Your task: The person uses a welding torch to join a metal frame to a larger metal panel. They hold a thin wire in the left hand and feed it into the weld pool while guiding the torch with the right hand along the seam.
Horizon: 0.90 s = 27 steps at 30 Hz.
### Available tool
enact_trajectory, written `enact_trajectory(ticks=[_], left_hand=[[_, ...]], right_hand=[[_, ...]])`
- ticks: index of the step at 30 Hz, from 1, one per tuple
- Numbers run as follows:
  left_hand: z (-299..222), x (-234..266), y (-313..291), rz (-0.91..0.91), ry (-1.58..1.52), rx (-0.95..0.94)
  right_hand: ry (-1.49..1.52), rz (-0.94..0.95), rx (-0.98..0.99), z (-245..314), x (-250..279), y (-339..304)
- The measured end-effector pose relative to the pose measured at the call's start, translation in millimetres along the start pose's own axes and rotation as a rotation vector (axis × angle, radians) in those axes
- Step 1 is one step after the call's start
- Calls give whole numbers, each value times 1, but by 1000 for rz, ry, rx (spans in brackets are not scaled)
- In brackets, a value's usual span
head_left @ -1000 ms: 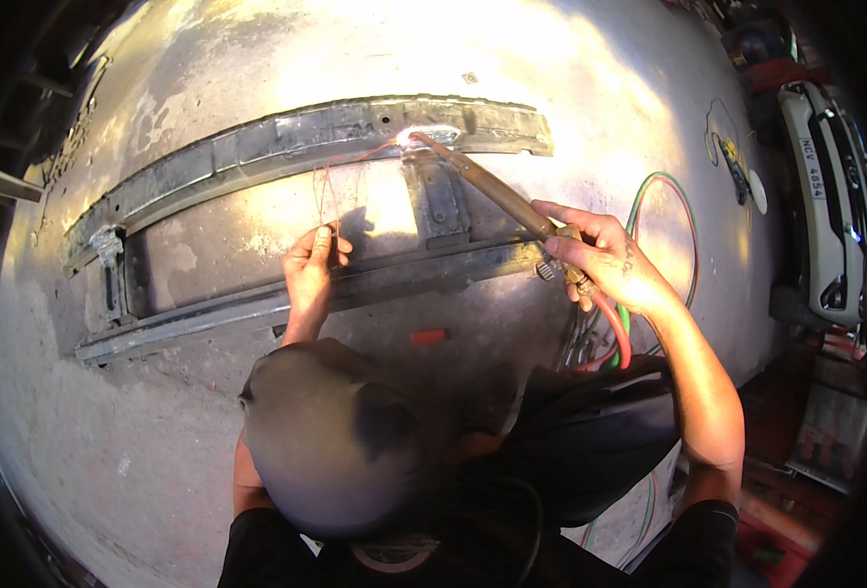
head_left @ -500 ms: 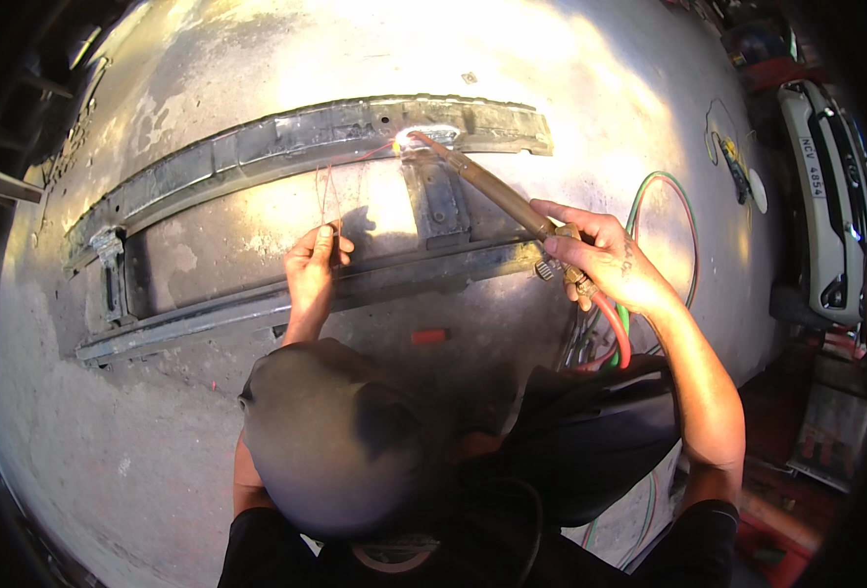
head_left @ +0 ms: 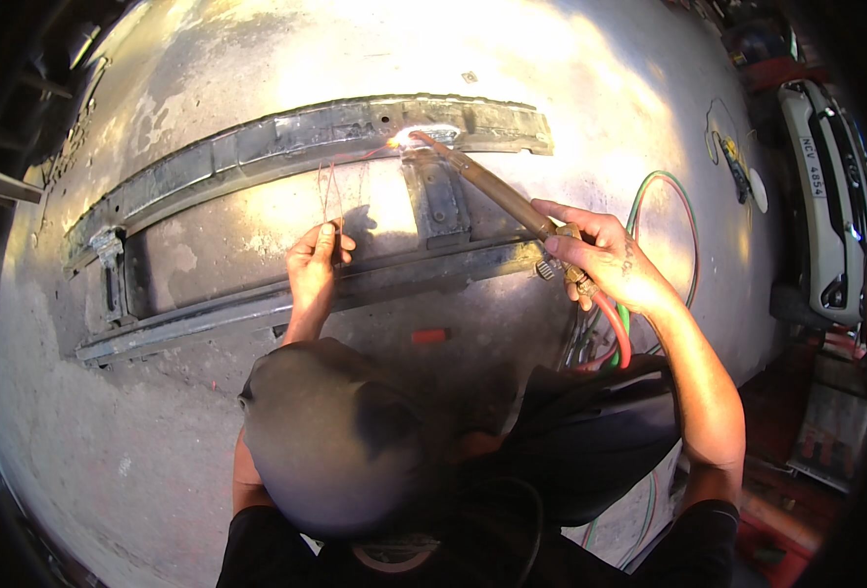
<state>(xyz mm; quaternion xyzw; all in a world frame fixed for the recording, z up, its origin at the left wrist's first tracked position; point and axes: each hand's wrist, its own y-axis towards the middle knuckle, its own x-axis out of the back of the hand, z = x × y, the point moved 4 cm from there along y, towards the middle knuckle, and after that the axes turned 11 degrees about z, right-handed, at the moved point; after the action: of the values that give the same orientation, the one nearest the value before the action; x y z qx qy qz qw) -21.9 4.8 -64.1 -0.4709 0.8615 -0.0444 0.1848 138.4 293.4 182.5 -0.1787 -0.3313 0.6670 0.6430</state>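
My right hand [head_left: 605,255] is wrapped around the brass handle of a gas welding torch [head_left: 497,191], which has red and green hoses [head_left: 618,328] at its lower end. The torch tip meets a bright, glowing spot where the long, dark metal beam [head_left: 286,130] joins a short upright bracket [head_left: 438,201]. My left hand [head_left: 316,260] pinches a thin, bent reddish filler wire [head_left: 330,191]. One end of the wire runs right, up to a small orange glow beside the torch tip. Part of the bracket is behind the glare.
A second long rail [head_left: 208,312] of the frame lies nearer me on the concrete floor. Close to it is a small red block [head_left: 430,335]. At the right stand a car's white front bumper [head_left: 825,201] and a cable with tools [head_left: 737,171]. Hose loops [head_left: 693,235] lie right of my right hand.
The orange glow at the wire's end has shifted slightly left and looks larger, and the white glare has changed shape a little. Both hands and the torch stay almost still.
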Motion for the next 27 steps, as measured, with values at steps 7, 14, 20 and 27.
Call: enact_trajectory(ticks=[7,14,20,27], left_hand=[[-1,-1,1,8,2,-24],[1,-1,1,0,0,-19],[1,-2,1,0,-2,-20],[2,-2,1,4,-2,-23]], right_hand=[[2,-3,-1,-1,1,-1],[-19,-9,5,1,-1,-2],[-11,5,-4,-2,2,0],[-7,9,2,-1,1,0]])
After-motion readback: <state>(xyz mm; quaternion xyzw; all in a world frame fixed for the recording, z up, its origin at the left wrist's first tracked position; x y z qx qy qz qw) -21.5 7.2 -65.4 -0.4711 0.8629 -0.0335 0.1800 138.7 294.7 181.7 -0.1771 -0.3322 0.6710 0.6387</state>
